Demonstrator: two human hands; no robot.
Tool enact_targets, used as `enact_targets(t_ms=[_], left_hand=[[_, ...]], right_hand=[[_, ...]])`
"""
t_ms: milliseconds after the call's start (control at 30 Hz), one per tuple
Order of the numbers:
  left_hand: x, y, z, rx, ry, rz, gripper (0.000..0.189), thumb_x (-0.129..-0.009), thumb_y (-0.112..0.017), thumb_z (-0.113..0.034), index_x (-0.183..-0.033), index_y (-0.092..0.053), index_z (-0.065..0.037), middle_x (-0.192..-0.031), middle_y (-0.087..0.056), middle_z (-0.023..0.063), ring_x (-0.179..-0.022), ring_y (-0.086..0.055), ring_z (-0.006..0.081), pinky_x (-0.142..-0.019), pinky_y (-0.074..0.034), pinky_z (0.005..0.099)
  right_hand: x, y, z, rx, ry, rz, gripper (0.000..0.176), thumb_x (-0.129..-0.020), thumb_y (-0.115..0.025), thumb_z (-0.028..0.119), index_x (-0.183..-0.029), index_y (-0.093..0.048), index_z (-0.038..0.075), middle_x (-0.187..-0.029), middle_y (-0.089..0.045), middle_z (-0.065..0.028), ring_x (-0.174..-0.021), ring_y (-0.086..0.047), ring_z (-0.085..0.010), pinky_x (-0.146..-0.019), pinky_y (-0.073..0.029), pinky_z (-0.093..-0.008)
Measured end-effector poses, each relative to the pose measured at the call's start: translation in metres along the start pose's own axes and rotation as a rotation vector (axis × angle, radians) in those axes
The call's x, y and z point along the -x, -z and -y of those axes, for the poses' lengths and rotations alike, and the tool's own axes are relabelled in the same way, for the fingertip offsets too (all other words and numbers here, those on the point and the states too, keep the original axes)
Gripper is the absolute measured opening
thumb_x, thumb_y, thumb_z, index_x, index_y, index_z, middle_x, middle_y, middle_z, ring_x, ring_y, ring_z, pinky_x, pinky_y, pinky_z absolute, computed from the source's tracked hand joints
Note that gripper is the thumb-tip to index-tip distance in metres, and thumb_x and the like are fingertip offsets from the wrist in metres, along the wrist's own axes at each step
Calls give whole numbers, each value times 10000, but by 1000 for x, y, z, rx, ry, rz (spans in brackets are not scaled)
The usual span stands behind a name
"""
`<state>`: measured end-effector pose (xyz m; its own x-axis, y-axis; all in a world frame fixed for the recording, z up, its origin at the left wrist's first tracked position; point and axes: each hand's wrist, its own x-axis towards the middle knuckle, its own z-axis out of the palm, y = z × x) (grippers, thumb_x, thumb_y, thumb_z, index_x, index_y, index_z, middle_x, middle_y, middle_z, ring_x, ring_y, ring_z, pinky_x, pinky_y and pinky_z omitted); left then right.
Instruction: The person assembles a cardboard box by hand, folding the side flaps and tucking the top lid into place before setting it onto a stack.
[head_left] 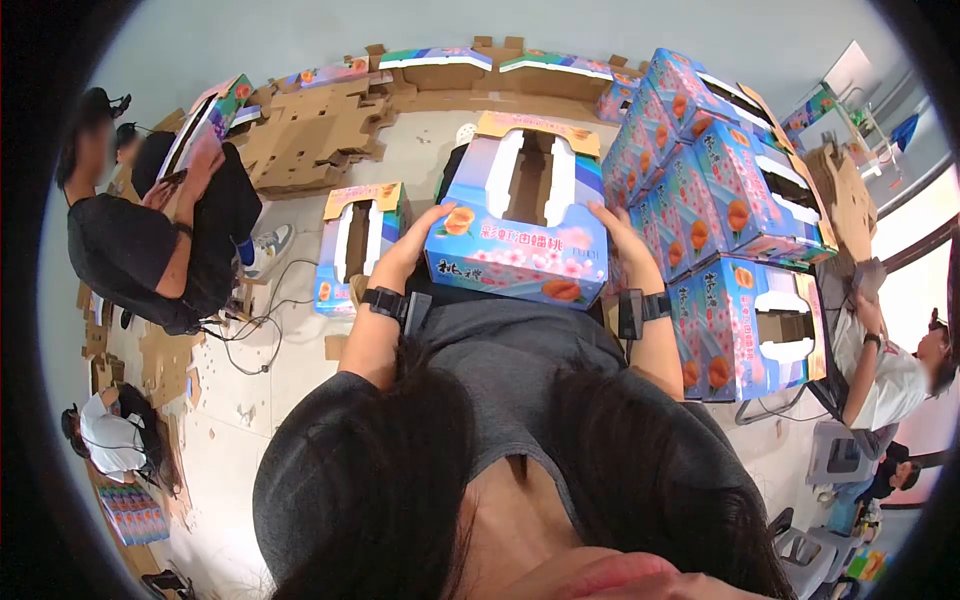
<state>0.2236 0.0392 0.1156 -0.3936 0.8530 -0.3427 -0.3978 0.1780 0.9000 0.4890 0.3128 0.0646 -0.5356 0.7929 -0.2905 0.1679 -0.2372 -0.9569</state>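
Note:
A printed cardboard fruit box (515, 245), blue and pink with peach pictures, rests on my lap. Its top has a long cut-out, with white flaps along both sides and brown cardboard showing inside. My left hand (424, 230) grips the box's left side, fingers partly hidden behind the edge. On the opposite side, my right hand (618, 238) holds it with the thumb near the front corner. Both wrists wear black straps with small devices. Another such box (358, 245) stands on the floor, just beyond my left forearm.
Stacked boxes (700, 200) rise close on my right. Flat brown cardboard (305, 135) lies on the floor ahead left. A person (150, 220) sits at the left with a box; another person (885, 375) is at the right. Cables (265, 340) trail across the floor.

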Motion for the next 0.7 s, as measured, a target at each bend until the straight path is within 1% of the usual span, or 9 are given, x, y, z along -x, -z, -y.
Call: enact_targets(t_ms=[67, 167, 367, 500, 533, 567, 633, 667, 700], left_hand=[[-3, 1, 3, 7, -25, 9, 616, -900, -625, -545, -1273, -645, -55, -1231, -688, 72, -1092, -648, 165, -957, -475, 273], [-4, 3, 3, -12, 42, 11, 619, -904, -620, -545, -1285, -637, -59, -1238, -684, 70, -1103, -642, 168, -974, -466, 281], [2, 7, 8, 7, 30, -17, 638, -917, -609, -535, -1337, -602, -54, -1290, -649, 84, -1160, -615, 180, -1007, -451, 293], [24, 7, 4, 43, -6, 36, 657, -945, -608, -464, -1435, -498, -40, -1392, -572, 103, -1242, -564, 189, -1082, -413, 313], [37, 2, -2, 79, 12, 23, 714, -934, -630, -372, -1511, -380, -35, -1446, -521, 117, -1301, -522, 215, -1131, -366, 337], [40, 6, 5, 75, -77, 36, 747, -917, -644, -347, -1526, -346, -34, -1454, -511, 121, -1312, -512, 226, -1141, -352, 343], [44, 16, 21, 67, -250, 62, 823, -882, -672, -296, -1555, -278, -33, -1472, -491, 128, -1336, -493, 248, -1160, -325, 356], [52, 13, 18, 90, -259, 59, 864, -807, -702, -211, -1548, -296, -33, -1433, -515, 118, -1319, -501, 253, -1128, -360, 346], [58, 12, 14, 68, -273, 94, 881, -794, -726, -224, -1541, -301, -30, -1431, -516, 124, -1323, -501, 254, -1137, -351, 354]], right_hand=[[30, -9, 14, -183, -127, 227, 787, -861, -705, 545, -1375, -526, -22, -1349, -583, -133, -1226, -553, -276, -1054, -415, -381], [49, -29, 22, -341, -127, 206, 659, -910, -651, 527, -1309, -581, 7, -1245, -647, -93, -1127, -597, -204, -998, -446, -348], [28, -21, 4, -439, -108, 277, 584, -941, -645, 428, -1315, -560, -14, -1247, -637, -106, -1125, -604, -202, -991, -450, -306], [51, -23, 28, -280, 220, 190, 622, -916, -699, 295, -1395, -481, -35, -1283, -610, -109, -1181, -574, -194, -1021, -434, -311], [60, -25, 38, -260, 283, 195, 639, -905, -711, 264, -1411, -462, -36, -1294, -602, -107, -1194, -565, -191, -1028, -428, -311], [66, -27, 45, -240, 344, 198, 659, -894, -723, 232, -1428, -444, -36, -1305, -594, -104, -1208, -555, -187, -1035, -423, -312], [65, -16, 51, -222, 381, 310, 754, -829, -765, 169, -1473, -407, 8, -1351, -560, -81, -1234, -533, -184, -1057, -406, -325], [67, -14, 55, -214, 384, 355, 780, -813, -775, 165, -1481, -399, 18, -1357, -555, -77, -1238, -530, -186, -1059, -404, -327], [70, -13, 57, -206, 387, 400, 808, -796, -785, 162, -1489, -392, 27, -1363, -550, -74, -1241, -526, -187, -1061, -402, -329]])
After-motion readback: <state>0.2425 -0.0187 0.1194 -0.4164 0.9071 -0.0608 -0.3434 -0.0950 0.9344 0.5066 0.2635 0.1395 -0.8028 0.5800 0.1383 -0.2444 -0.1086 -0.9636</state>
